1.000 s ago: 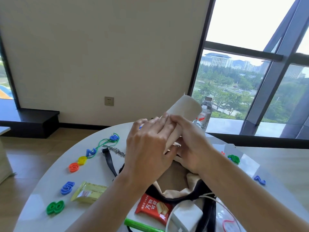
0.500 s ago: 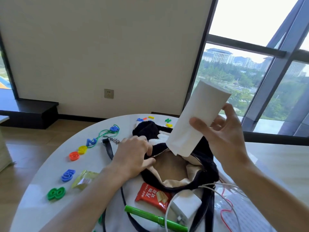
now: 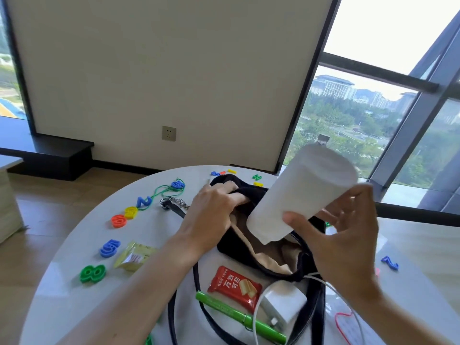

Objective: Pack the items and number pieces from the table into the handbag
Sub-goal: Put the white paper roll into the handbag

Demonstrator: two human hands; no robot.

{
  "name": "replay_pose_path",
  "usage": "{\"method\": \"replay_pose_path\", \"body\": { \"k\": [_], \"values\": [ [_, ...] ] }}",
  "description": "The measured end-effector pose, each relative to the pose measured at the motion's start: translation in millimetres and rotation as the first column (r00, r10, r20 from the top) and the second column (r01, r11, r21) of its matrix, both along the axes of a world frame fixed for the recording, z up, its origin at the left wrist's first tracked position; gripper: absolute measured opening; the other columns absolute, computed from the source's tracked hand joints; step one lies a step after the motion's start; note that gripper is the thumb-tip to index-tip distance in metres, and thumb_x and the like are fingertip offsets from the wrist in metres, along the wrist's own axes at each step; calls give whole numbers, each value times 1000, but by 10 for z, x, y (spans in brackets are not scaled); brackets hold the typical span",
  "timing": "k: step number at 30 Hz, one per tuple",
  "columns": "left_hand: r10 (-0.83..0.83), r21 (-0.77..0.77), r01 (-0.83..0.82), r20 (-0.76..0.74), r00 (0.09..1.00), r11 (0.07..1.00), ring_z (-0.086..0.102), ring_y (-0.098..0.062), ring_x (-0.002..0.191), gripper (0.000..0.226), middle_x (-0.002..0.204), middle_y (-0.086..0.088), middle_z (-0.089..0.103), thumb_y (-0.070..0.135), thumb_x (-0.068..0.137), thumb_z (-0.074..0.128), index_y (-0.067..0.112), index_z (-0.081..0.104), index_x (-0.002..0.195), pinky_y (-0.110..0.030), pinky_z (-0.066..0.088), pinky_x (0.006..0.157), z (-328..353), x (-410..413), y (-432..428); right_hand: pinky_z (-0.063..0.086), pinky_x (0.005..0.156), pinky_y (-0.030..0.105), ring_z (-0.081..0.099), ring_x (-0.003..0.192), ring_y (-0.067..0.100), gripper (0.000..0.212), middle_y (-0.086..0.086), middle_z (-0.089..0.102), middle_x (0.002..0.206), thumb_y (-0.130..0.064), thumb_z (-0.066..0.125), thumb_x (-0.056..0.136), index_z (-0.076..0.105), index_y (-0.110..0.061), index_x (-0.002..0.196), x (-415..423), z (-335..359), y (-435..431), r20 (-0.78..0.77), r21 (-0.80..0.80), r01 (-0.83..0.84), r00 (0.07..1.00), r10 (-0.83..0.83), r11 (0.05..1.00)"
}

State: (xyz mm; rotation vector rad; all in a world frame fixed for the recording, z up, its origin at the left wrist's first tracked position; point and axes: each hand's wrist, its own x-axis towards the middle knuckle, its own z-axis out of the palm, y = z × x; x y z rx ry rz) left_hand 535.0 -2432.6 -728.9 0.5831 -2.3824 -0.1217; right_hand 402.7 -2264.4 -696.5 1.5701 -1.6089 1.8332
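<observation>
**Round white table by the window: roll poised at the bag's mouth**

The table (image 3: 74, 245) stands near a plain wall and tall glazing. On it the black handbag (image 3: 239, 247) lies with its pale lining showing. My left hand (image 3: 214, 207) has its fingers curled round the bag's far rim, I judge to hold the mouth wide. My right hand (image 3: 348, 235) clasps the white roll (image 3: 303, 192) between thumb and fingers near its lower end. The roll is tilted, with that end over the opening, ready to slide in. I cannot tell whether it touches the lining yet.

Still unpacked, by my count:
- One red snack packet (image 3: 234, 287), one yellow packet (image 3: 134, 255), one green marker (image 3: 239, 319) and one white charger (image 3: 283, 307) with its cable.
- Six number pieces on my left: green 8 (image 3: 92, 273), blue 5 (image 3: 109, 248), orange piece (image 3: 119, 220), yellow piece (image 3: 131, 211), blue 2 (image 3: 144, 201) and a blue piece on a green cord (image 3: 178, 184).
- One more blue piece (image 3: 390, 262) on my right.
- A small cluster beyond the bag, too small to count surely.
</observation>
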Motion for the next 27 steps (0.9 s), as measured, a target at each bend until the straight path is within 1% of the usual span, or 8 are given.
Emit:
{"method": "replay_pose_path", "body": {
  "k": [5,8,11,14,18,22,25,27],
  "values": [
    [-76,98,85,-93,993,992,52,-32,111,49,130,-6,52,4,82,61,17,59,129,-50,46,90,-4,-58,31,51,76,9,62,91,-4,57,-21,62,99,-50,83,61,39,-54,97,41,-327,-176,-172,141,103,982,-78,985],
    [-156,192,171,-89,984,966,49,-26,117,66,139,1,44,4,76,64,23,53,139,-47,49,91,11,-58,-11,50,77,8,60,93,-7,54,-28,59,98,-47,80,66,41,-53,102,-77,-440,-282,-232,170,134,968,-92,976],
    [-169,205,181,-74,983,962,47,-23,118,77,138,4,41,4,74,64,24,44,145,-46,50,91,44,-69,-23,49,69,13,59,86,-3,56,-21,59,98,-31,88,69,49,-39,108,-244,-497,-382,-366,224,209,923,-117,952],
    [-167,189,182,-90,982,965,48,-24,121,81,136,3,41,3,71,65,22,43,146,-43,49,94,75,-64,-32,49,56,23,59,77,7,49,-12,60,99,-22,86,73,52,-15,108,-329,-439,-484,-609,216,333,781,-140,918],
    [-116,152,124,-55,992,981,39,-22,133,82,146,2,32,2,76,64,18,36,152,-41,47,100,88,-44,-67,40,46,25,63,67,18,37,0,60,88,-17,80,76,48,-12,94,-383,-294,-610,-829,173,480,543,-136,860],
    [-78,60,78,0,997,995,37,-24,128,76,147,1,26,2,81,57,18,35,152,-37,53,88,119,-72,-11,47,44,29,67,60,19,30,0,65,78,-9,76,73,63,-14,99,-337,-255,-826,-953,137,758,277,-124,638],
    [-91,44,91,16,996,995,34,-24,129,80,149,2,23,-3,79,58,16,31,153,-37,54,88,174,-140,72,53,64,31,72,87,22,38,8,71,107,-13,55,89,61,-9,127,-257,-192,-996,-980,195,834,181,77,516],
    [-115,50,114,15,993,992,34,-23,130,86,149,2,21,-6,77,59,16,27,155,-38,55,88,222,-184,115,51,83,35,65,109,28,40,15,65,122,-14,54,90,60,-4,128,-67,-194,-1136,-981,172,903,123,148,394]
  ]
}}
